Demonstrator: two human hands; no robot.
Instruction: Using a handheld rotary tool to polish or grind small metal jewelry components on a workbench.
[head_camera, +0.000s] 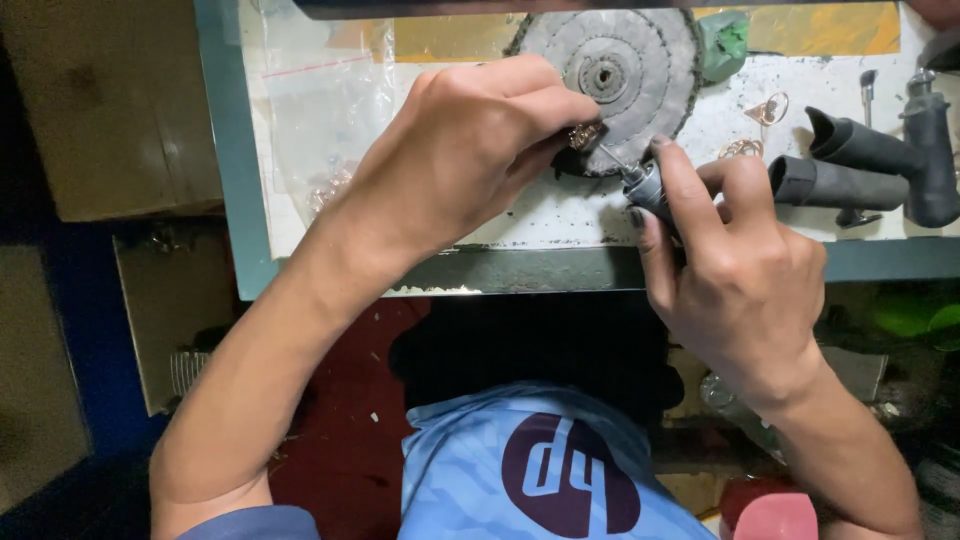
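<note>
Left hand (455, 150): grip closed in a pinch on a small metal piece (583, 135), gold-toned and ornate, held just over the bench at 12 o'clock from the body.
Right hand (735, 270): grip closed around a slim grey rotary tool (648, 186), held like a pen; its thin bit points toward 10 o'clock and meets the piece.
Handling, piece: it looks light, stiff and delicate, easy to bend or drop; fingertips on its edges seem the safest hold.
Handling, tool: it looks light and rigid; best held low on the barrel, near the tip.
Bench (540, 268): white, speckled top with a teal rim.
Wheel (610, 75): grey cloth buffing disc, lying flat just behind the piece at 12 o'clock.
Bag (320, 110): clear plastic, at 10 o'clock, under the left wrist.
Handles (860, 165): dark grips of other tools, at 2 o'clock, close beside the right hand.
Loose pieces (767, 108): small wire ornaments at 1 o'clock.
In the way: the wheel crowds the working spot; the handles limit room on the right.
</note>
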